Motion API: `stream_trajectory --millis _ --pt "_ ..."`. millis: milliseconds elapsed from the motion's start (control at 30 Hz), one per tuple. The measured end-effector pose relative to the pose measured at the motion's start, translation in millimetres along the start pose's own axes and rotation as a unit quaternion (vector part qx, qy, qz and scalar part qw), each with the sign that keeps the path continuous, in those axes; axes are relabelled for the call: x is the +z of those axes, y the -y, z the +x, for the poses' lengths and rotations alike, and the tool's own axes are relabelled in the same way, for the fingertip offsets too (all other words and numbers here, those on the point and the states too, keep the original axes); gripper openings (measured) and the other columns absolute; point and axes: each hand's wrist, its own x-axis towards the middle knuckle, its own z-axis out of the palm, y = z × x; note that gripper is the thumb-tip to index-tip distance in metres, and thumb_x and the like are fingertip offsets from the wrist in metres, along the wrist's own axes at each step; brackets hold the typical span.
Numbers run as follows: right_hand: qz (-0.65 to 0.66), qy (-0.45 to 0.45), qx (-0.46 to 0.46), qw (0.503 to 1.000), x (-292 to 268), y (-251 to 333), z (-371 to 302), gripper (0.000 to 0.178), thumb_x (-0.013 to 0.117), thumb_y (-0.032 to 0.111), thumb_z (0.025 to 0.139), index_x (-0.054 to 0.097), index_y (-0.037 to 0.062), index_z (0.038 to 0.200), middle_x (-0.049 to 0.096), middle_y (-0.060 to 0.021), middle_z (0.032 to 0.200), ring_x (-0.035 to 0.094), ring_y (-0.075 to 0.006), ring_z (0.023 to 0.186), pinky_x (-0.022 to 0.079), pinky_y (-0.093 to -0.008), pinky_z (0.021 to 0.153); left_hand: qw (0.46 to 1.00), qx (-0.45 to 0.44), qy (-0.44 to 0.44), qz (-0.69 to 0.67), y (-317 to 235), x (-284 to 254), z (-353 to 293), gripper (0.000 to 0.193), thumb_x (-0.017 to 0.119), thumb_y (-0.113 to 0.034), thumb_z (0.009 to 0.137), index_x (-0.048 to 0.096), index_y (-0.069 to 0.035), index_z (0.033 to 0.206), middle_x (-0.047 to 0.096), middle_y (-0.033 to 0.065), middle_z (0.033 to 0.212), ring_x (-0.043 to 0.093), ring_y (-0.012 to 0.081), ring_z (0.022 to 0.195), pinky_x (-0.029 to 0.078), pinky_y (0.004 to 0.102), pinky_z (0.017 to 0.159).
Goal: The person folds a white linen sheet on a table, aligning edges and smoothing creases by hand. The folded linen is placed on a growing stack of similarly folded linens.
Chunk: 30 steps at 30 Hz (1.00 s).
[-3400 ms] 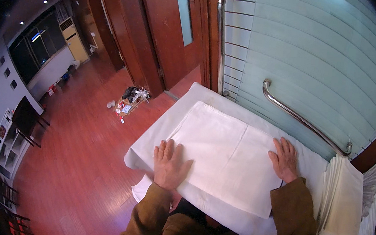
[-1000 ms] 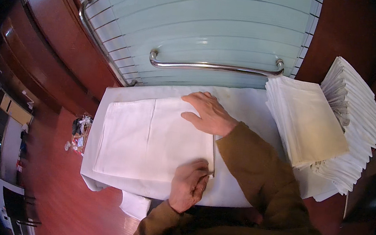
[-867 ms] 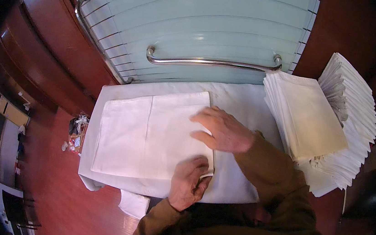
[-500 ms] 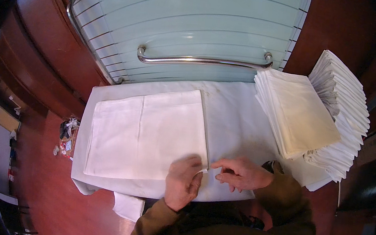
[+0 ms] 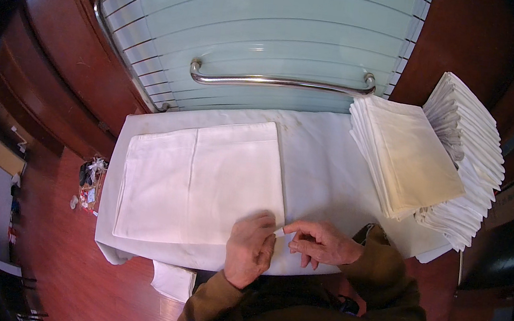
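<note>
Lengthwise, the white folded cloth (image 5: 223, 185) runs left to right on the left part of the desk (image 5: 332, 162), its long axis roughly along the near edge, the far side slanting slightly. It looks flat and smooth, with one crease running from its far side. The left hand (image 5: 250, 247), fingers curled, pinches its near right corner; the right hand (image 5: 326, 243), loosely bent, points its index finger there, its grip unclear.

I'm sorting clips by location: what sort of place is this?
Perhaps a restaurant or hotel, though uncertain: a flat white cloth on a draped table, a stack of folded white cloths, and a glass panel with a metal bar.
</note>
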Motion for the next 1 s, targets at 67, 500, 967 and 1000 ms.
stream_trajectory --millis 67,500,967,1000 --pt "0.036 0.017 0.006 0.999 0.0 0.8 0.5 0.047 0.058 0.023 0.102 0.046 -0.0045 0.138 0.064 -0.0118 0.093 0.067 -0.0161 0.062 0.055 -0.0281 0.047 1.000 0.019 -0.003 0.002 0.0 -1.3 1.1 0.023 0.071 0.001 0.079 0.068 -0.001 0.102 0.069 0.0147 0.112 0.064 0.0355 0.112 0.049 0.0432 0.095" --pt "0.155 0.046 0.073 0.984 3.9 5.0 -3.9 0.049 0.053 0.023 0.105 0.037 -0.0027 0.143 0.067 -0.0185 0.096 0.070 -0.0228 0.064 0.055 -0.0308 0.048 0.985 0.100 0.128 0.051 -2.4 -14.5 2.2 0.061 0.079 -0.018 0.077 0.057 0.012 0.125 0.056 0.0258 0.133 0.052 0.0453 0.128 0.042 0.0539 0.109" --pt "0.033 0.023 0.078 0.996 -3.9 9.8 -6.6 0.048 0.059 0.030 0.102 0.046 -0.0001 0.137 0.067 -0.0152 0.091 0.069 -0.0190 0.068 0.055 -0.0288 0.052 0.962 0.089 0.208 0.153 -7.9 -15.3 -10.3 0.084 0.073 -0.053 0.083 0.051 0.000 0.144 0.042 0.0228 0.154 0.034 0.0389 0.147 0.022 0.0529 0.122" --pt "0.001 0.011 0.063 0.998 -4.2 12.6 -7.5 0.045 0.060 0.030 0.102 0.049 0.0010 0.135 0.067 -0.0143 0.089 0.069 -0.0181 0.070 0.055 -0.0289 0.055 0.961 0.086 0.212 0.155 -7.8 -14.8 -10.6 0.083 0.073 -0.053 0.083 0.051 -0.001 0.144 0.042 0.0225 0.154 0.033 0.0387 0.148 0.021 0.0529 0.122"
